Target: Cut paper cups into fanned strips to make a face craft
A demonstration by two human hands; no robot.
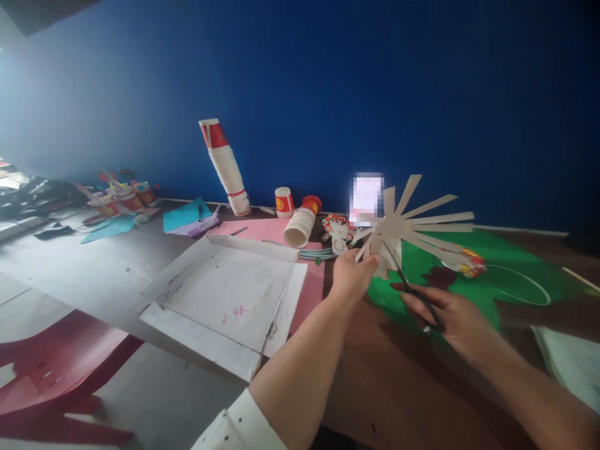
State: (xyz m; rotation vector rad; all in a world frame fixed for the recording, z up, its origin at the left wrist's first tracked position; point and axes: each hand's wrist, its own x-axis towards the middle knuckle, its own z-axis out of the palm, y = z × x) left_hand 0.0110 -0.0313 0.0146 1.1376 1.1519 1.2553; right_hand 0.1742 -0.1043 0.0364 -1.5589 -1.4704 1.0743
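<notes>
Far to my left a red plastic chair [51,375] is standing beside the table, and small decorated cups [122,199] are sitting at the table's far edge, holding what look like coloured sticks; I cannot tell more. Nearer me a flattened white cardboard tray [225,294] is lying open with nothing in it. Behind it a tall stack of paper cups [227,167] is leaning against the blue wall [328,75], one cup [284,202] is standing upside down, and another cup [300,224] is lying on its side, mouth toward me, apparently empty.

My left hand [351,275] is pinching the base of a paper cup cut into strips [412,228], holding it up over green paper [492,275], strips fanning outward. My right hand [450,315] is curled through the handles of scissors [412,290], blades pointing into the fan.

I judge I am slitting the cup wall; the next cut calls for turning the cup and keeping strip widths even.
</notes>
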